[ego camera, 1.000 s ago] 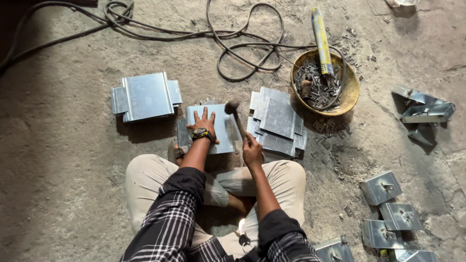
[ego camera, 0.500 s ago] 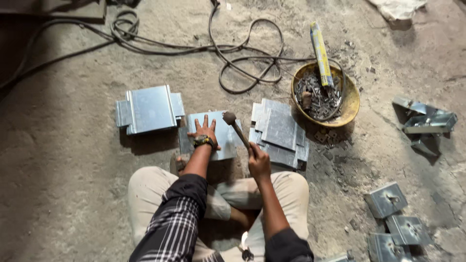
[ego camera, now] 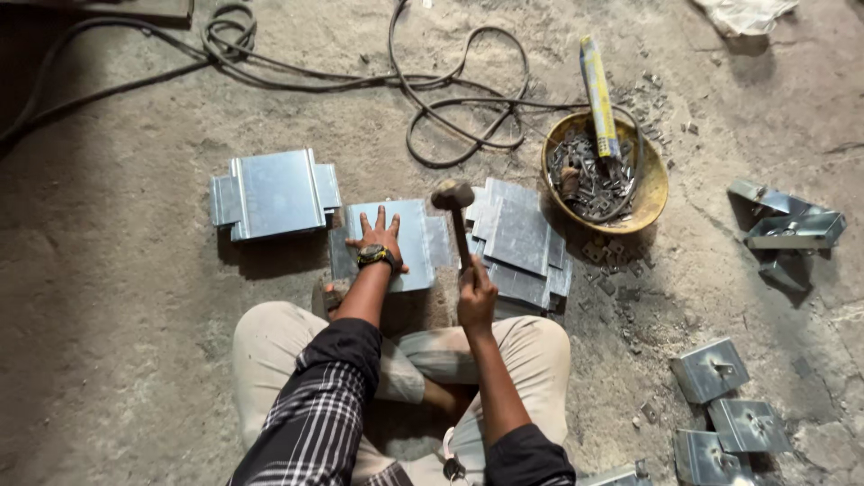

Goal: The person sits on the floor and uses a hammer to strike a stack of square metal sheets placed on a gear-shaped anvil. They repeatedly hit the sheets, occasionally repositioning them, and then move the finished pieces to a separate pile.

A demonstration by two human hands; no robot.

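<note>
My left hand (ego camera: 379,238) lies flat, fingers spread, on the metal sheet (ego camera: 405,236). My right hand (ego camera: 476,292) clenches the hammer (ego camera: 454,211), handle pointing to 12 o'clock, head at the sheet's 3 o'clock edge.

Concrete floor (ego camera: 117,360): metal plates (ego camera: 270,192), cables (ego camera: 450,99), bowl (ego camera: 652,184), brackets (ego camera: 711,369).

Galvanised sheet-metal plate (ego camera: 409,236): flat on the concrete floor directly in front of the seated person's crossed legs, roughly rectangular with short side tabs, dull grey-blue sheen, its middle covered by the left hand (ego camera: 378,238), which lies palm down with fingers spread. Hammer (ego camera: 455,216): dark rounded head on a slim wooden handle, gripped low on the handle by the right hand (ego camera: 475,297). Its head is raised over the plate's right edge, the handle nearly upright in view.
</note>
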